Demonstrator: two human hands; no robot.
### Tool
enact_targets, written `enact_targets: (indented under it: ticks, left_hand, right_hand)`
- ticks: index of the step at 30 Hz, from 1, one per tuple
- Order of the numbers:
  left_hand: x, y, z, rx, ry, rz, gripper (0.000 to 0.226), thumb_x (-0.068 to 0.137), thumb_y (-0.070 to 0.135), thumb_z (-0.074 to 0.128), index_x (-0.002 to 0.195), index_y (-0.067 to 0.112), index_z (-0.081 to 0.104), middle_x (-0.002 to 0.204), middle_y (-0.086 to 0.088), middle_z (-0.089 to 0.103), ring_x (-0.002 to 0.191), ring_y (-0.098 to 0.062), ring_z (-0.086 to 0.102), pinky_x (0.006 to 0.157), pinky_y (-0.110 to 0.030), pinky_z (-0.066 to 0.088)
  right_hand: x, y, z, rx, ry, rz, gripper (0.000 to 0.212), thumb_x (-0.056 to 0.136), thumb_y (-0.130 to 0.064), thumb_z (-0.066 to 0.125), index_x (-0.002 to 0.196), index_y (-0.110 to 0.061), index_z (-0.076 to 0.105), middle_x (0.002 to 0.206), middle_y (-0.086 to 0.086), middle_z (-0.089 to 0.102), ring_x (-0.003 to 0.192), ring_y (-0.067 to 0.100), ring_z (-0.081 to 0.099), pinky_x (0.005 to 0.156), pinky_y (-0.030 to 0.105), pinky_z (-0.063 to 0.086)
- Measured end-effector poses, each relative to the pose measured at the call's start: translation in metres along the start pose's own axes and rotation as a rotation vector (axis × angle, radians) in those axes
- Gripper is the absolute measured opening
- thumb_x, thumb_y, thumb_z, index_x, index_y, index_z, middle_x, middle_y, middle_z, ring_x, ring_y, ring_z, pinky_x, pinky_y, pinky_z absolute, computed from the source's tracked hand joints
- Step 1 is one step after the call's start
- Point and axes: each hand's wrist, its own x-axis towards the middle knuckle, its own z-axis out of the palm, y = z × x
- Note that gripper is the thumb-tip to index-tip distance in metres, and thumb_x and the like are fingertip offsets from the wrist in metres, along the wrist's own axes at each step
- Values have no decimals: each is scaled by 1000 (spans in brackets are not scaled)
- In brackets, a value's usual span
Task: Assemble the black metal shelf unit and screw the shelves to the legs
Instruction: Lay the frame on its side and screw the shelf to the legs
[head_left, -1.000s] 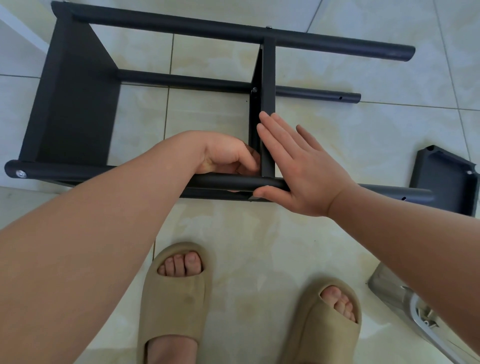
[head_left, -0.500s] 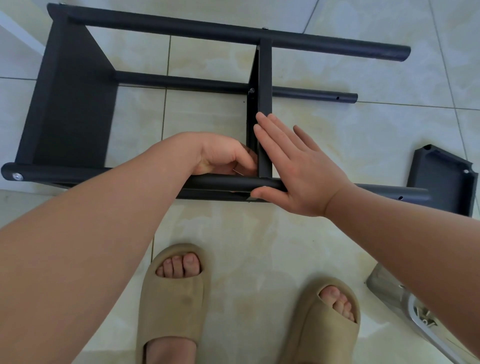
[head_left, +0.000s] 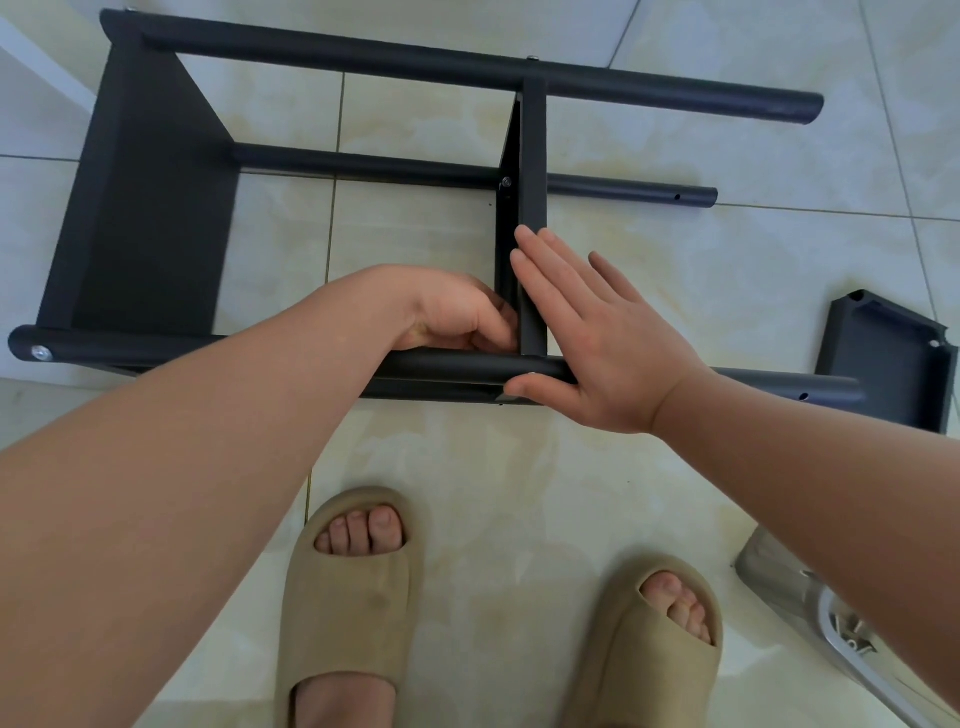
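Note:
The black shelf unit lies on its side on the tiled floor. Its near leg (head_left: 452, 366) runs left to right under my hands, and the far leg (head_left: 467, 67) lies at the top. An end shelf (head_left: 145, 208) is fixed at the left. The middle shelf (head_left: 534, 156) stands on edge between the legs. My left hand (head_left: 457, 312) is curled at the inner corner where this shelf meets the near leg, its fingertips hidden. My right hand (head_left: 597, 338) lies flat against the shelf's right face, thumb on the near leg. A loose shelf (head_left: 883, 358) lies at the right.
A screw head (head_left: 41, 354) shows at the near leg's left end, another screw (head_left: 506, 182) on the middle shelf by the lower back leg (head_left: 363, 166). My feet in tan sandals (head_left: 353, 597) stand just below the unit. A silver object (head_left: 810, 613) lies bottom right.
Both hands stay at the same corner of the middle shelf. Only the left fingertips shift slightly against the joint.

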Motion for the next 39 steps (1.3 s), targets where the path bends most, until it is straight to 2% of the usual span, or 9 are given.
enact_targets:
  ticks: [4,7,10,16,25,27,31,35,39]
  left_hand:
    - [0,0,0,-11,-9,-11,20,89,-6,52,105,0,62,100,-26,62,88,-33,64,80,-38,56]
    - [-2,1,1,-5,-21,-28,16,92,0,54,99,2,68,94,-21,71,84,-29,70,75,-35,59]
    - [-3,2,2,-3,7,-22,22,92,-1,55,111,-3,65,96,-23,71,80,-28,72,69,-33,61]
    - [-3,3,3,54,38,-20,34,92,-1,52,126,-8,55,114,-33,65,88,-33,69,82,-41,58]
    - [-5,4,4,95,20,-29,30,92,2,54,121,-3,62,108,-26,70,86,-30,70,85,-42,57]
    - [-5,4,4,88,30,-25,28,92,2,54,118,-3,62,106,-27,70,83,-29,71,79,-38,59]
    - [-5,4,5,40,43,-48,15,91,2,55,99,2,69,85,-18,72,72,-26,70,67,-32,60]
    - [-4,4,4,38,44,-116,26,89,9,60,110,-2,70,95,-19,72,87,-31,68,92,-45,54]
    - [-2,2,3,37,62,-73,13,89,4,59,89,5,72,78,-13,72,72,-26,69,72,-33,58]
  right_hand:
    - [0,0,-1,5,-4,1,101,92,-77,27,162,-6,9,170,8,-1,157,23,-1,125,51,15]
    - [0,-1,-1,7,-7,-1,101,92,-77,26,162,-5,9,170,8,-1,157,23,-1,125,51,15]
    - [0,-1,-1,10,-10,4,101,92,-77,27,162,-6,10,170,8,-1,157,23,-1,125,51,14]
    - [-1,-1,-1,16,-6,5,100,92,-76,28,161,-6,11,170,7,0,157,23,-1,126,50,14]
    - [0,-1,-4,52,-25,19,101,90,-78,26,162,-9,9,171,3,-2,157,20,-3,126,53,12]
    - [0,-1,-4,57,-26,18,101,90,-78,26,162,-8,9,171,4,-2,157,20,-3,126,53,12]
    - [0,-1,-3,45,-23,15,101,91,-78,26,162,-8,9,171,5,-2,157,21,-3,126,53,12]
    - [-1,-1,-2,28,-21,11,101,91,-77,26,162,-7,9,171,6,-2,157,21,-3,126,53,12]
    - [0,-1,-2,23,-18,8,101,92,-77,26,162,-7,9,171,6,-1,157,22,-3,125,53,13]
